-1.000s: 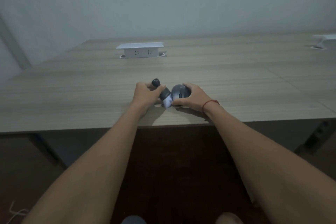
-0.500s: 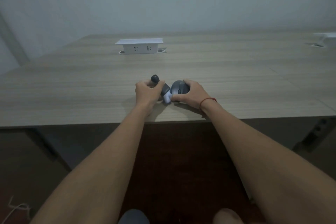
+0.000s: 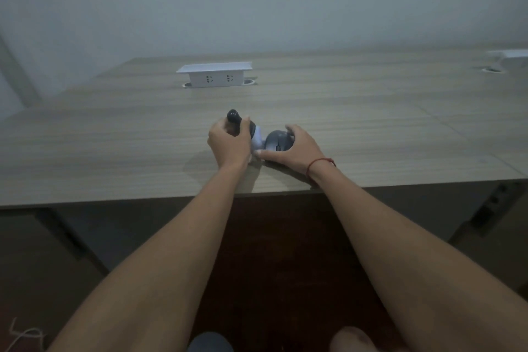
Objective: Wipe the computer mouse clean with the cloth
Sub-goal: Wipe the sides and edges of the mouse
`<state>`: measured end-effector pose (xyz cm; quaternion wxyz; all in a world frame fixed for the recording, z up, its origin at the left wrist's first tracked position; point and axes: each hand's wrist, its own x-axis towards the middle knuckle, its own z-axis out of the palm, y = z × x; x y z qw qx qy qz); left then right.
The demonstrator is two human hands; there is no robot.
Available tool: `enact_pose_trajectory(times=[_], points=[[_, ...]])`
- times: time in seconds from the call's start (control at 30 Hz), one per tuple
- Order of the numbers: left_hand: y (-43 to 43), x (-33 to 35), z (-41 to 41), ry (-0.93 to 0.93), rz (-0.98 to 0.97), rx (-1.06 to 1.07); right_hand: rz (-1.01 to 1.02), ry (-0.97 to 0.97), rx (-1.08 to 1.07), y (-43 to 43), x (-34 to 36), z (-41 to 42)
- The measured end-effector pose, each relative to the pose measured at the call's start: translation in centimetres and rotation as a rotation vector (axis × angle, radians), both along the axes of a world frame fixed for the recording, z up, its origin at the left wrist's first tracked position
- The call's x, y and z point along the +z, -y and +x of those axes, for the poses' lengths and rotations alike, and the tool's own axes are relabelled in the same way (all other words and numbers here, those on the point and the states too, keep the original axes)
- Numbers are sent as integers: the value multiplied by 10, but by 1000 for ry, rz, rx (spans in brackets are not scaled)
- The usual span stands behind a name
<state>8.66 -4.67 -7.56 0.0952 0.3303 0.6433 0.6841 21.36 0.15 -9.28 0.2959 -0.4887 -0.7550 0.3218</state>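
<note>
I see the computer mouse (image 3: 278, 143) sitting on the wooden table (image 3: 371, 128), close to the near edge and roughly in the middle of my view. My right hand (image 3: 291, 148) is closed around it, fingers curled over its far side and the thumb along its near side, with a red string (image 3: 320, 164) around the wrist. My left hand (image 3: 230, 141) is just beside it, closed around a dark handled object (image 3: 235, 118) whose rounded black end sticks up above the knuckles; I cannot tell exactly what that object is. A pale cloth (image 3: 258, 140) shows between the two hands, bunched against the left side of the mouse and touching it. Further back on the table a white socket box (image 3: 214, 75) stands raised, well apart from the hands, and another white fitting (image 3: 511, 57) sits at the far right edge. Both forearms reach forward over the table's near edge, with dark floor beneath.
</note>
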Motion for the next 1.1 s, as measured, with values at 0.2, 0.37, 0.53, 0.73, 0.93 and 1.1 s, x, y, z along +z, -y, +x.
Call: enact_pose_trajectory(times=[0.2,0.37,0.53,0.73,0.93,1.1], points=[[-5,18,7,-187,-45,-222,59,60,-22,1,-6,0],[-6,1,-9,-332,-227,-130,60,18,-17,6,-5,1],[-8,15,-6,-262,-47,-97,46,7,-28,2,-6,0],[-15,18,-2,-384,-156,-160,11,-55,-5,-1,-7,1],[-19,41,-14,-543,-216,-166,10,-83,4,-2,-8,2],[-22,29,-12,-483,-253,-201,15,-107,10,-2,-9,2]])
